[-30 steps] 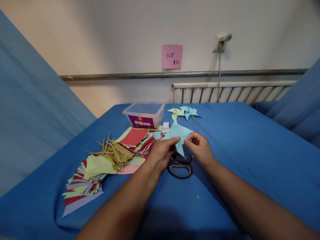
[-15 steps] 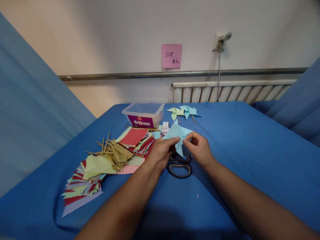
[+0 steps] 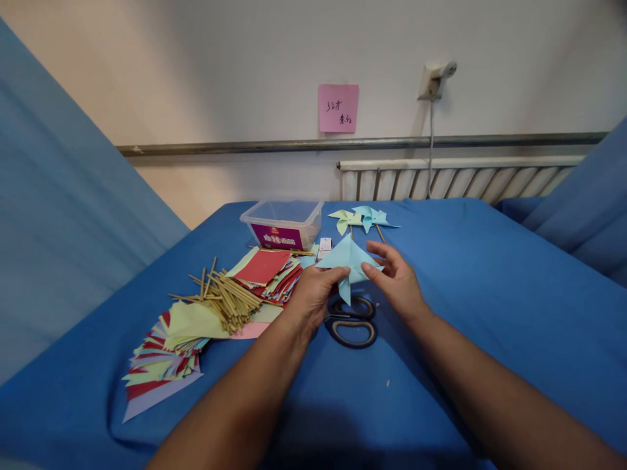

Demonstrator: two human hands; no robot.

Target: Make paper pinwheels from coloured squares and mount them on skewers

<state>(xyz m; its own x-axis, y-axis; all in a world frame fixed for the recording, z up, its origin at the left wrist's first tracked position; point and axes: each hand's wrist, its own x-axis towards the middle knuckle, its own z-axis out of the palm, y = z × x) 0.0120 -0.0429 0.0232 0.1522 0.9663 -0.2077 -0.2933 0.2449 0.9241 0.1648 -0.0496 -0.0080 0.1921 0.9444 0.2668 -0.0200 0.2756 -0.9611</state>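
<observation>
- Blue cloth covers the counter [image 3: 490,294] from edge to edge, and everything lies on it.
- Loose stacks of coloured paper squares [image 3: 166,356] in red, yellow-green and lilac fan out at the left, with a further red-topped pile [image 3: 267,269] behind them.
- Thin wooden sticks in a bundle [image 3: 228,297] lie across the paper, between the two piles.
- Clear plastic tub with a purple label [image 3: 284,225] stands at the far side, near the wall.
- Black-handled scissors [image 3: 353,321] lie flat just under the hands.
- Two finished paper pinwheels on sticks [image 3: 362,220], one pale green and one pale blue, rest beyond the hands.
- Pale blue folded paper piece with pointed flaps [image 3: 349,262] is held up above the scissors, between both hands.
- Left hand [image 3: 313,297] pinches its lower left edge between thumb and fingers.
- Right hand [image 3: 399,281] meets its right side, thumb on the paper at the front, the other fingers spread loosely and partly behind it.
- Judging by its look, the paper is very light, thin and easily creased or torn; it is best taken near the folded centre or along a folded edge, not by a flap tip, and with little pressure.
</observation>
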